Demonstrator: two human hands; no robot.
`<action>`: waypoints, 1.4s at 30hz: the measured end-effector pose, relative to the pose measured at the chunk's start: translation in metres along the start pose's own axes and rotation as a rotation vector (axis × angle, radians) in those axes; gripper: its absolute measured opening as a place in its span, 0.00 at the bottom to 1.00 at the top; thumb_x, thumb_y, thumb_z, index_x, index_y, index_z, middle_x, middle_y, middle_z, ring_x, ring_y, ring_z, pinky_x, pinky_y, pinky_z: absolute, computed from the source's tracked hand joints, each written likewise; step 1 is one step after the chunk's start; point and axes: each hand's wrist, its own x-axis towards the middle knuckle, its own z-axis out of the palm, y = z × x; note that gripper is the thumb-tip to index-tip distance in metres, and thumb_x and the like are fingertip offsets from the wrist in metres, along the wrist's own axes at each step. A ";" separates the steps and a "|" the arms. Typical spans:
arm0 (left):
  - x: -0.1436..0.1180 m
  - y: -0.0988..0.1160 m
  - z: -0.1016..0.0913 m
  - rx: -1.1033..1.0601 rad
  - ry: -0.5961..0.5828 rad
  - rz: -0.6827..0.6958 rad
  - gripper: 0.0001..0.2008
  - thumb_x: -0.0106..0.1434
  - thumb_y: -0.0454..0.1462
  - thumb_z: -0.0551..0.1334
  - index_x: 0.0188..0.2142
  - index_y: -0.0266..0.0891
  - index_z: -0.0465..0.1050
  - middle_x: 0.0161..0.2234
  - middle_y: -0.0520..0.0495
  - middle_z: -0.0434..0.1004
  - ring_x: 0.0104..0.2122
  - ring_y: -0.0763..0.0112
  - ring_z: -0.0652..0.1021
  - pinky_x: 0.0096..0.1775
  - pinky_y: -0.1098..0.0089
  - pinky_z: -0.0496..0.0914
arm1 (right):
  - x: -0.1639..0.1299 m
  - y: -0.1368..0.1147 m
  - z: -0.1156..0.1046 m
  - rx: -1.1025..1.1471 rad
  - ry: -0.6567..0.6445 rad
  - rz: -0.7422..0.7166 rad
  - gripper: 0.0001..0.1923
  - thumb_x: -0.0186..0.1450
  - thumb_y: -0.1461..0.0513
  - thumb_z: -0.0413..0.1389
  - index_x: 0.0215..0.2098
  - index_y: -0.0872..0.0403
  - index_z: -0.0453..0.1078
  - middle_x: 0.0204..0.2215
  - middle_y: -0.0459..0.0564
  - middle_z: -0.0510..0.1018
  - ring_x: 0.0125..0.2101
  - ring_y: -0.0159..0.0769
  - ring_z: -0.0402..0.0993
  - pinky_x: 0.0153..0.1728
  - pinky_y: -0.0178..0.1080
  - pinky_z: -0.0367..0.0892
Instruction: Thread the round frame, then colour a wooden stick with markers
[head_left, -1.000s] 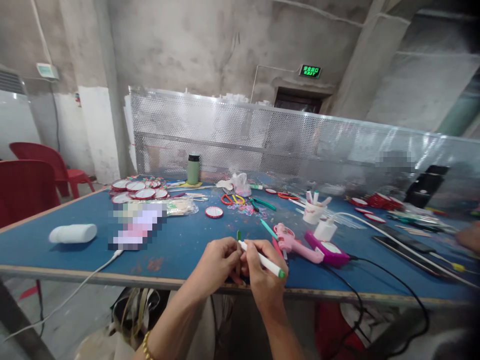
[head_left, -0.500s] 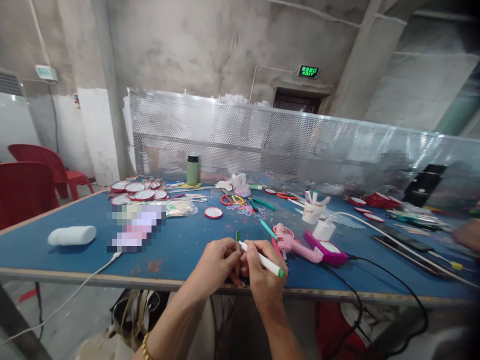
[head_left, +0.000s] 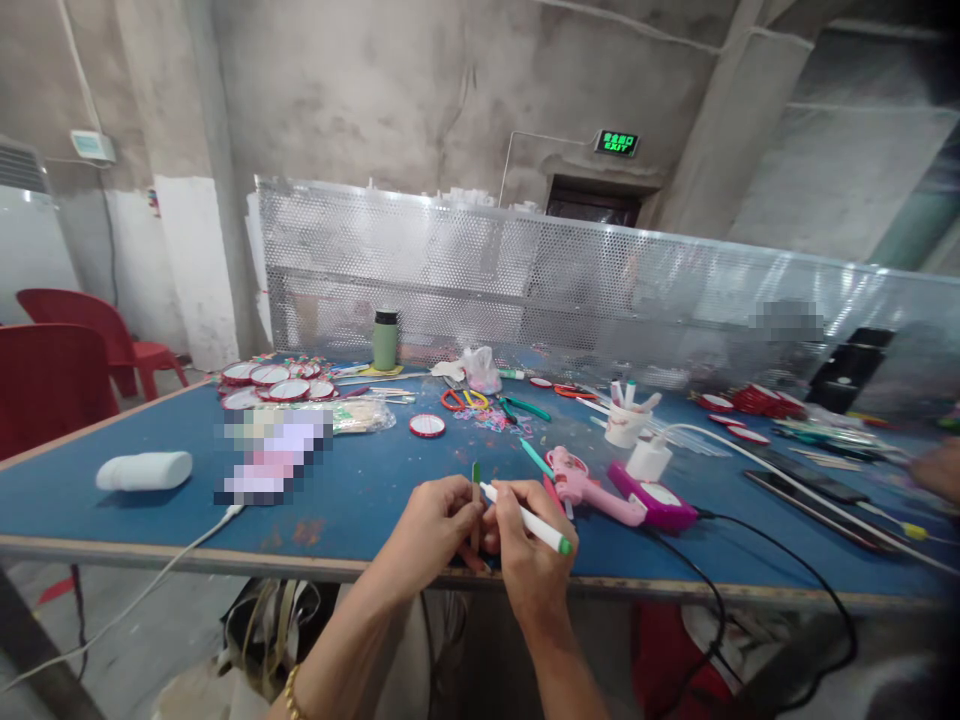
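My left hand (head_left: 435,522) pinches a thin wooden stick with a green-coloured tip (head_left: 476,500) upright over the blue surface (head_left: 352,480) edge; my right hand (head_left: 529,560) presses a white green-capped marker (head_left: 525,519) to it. Only the tip looks coloured.

I am seeing a blue counter (head_left: 150,510) carrying a pink glue gun (head_left: 589,488) beside a magenta device (head_left: 660,503) trailing a black cable (head_left: 787,570). A green bottle (head_left: 385,340) is standing upright near the perforated metal screen (head_left: 487,280). Red-rimmed round mirrors (head_left: 274,383) are lying stacked at the far left, with orange scissors (head_left: 459,399) nearby. A white cylinder (head_left: 144,470) is resting near red chairs (head_left: 56,375). A white cup (head_left: 626,425) is holding pens.
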 end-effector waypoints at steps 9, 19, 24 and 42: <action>-0.001 0.004 0.001 0.010 0.009 -0.013 0.12 0.62 0.43 0.59 0.27 0.38 0.65 0.22 0.52 0.73 0.18 0.72 0.77 0.21 0.74 0.72 | 0.001 0.003 0.000 -0.012 0.013 -0.001 0.14 0.66 0.56 0.55 0.27 0.54 0.70 0.18 0.42 0.73 0.15 0.29 0.68 0.15 0.30 0.65; -0.001 0.007 0.001 0.003 0.011 -0.025 0.09 0.62 0.40 0.59 0.28 0.37 0.67 0.23 0.51 0.75 0.18 0.72 0.77 0.22 0.74 0.73 | -0.002 -0.002 0.001 0.021 0.065 -0.039 0.14 0.67 0.57 0.55 0.26 0.55 0.69 0.17 0.40 0.70 0.14 0.27 0.65 0.16 0.30 0.64; 0.000 0.007 0.001 0.001 0.010 -0.010 0.10 0.62 0.41 0.59 0.28 0.37 0.67 0.23 0.51 0.75 0.19 0.72 0.77 0.23 0.73 0.74 | -0.001 0.001 0.000 0.016 0.041 -0.051 0.13 0.67 0.58 0.55 0.26 0.55 0.70 0.18 0.41 0.72 0.15 0.27 0.66 0.17 0.30 0.64; -0.001 0.005 0.002 -0.020 0.014 -0.022 0.09 0.62 0.41 0.59 0.28 0.37 0.67 0.22 0.52 0.75 0.18 0.72 0.77 0.22 0.73 0.74 | -0.001 0.000 0.001 -0.006 0.070 -0.056 0.13 0.67 0.57 0.55 0.26 0.55 0.70 0.16 0.40 0.70 0.14 0.27 0.66 0.16 0.30 0.64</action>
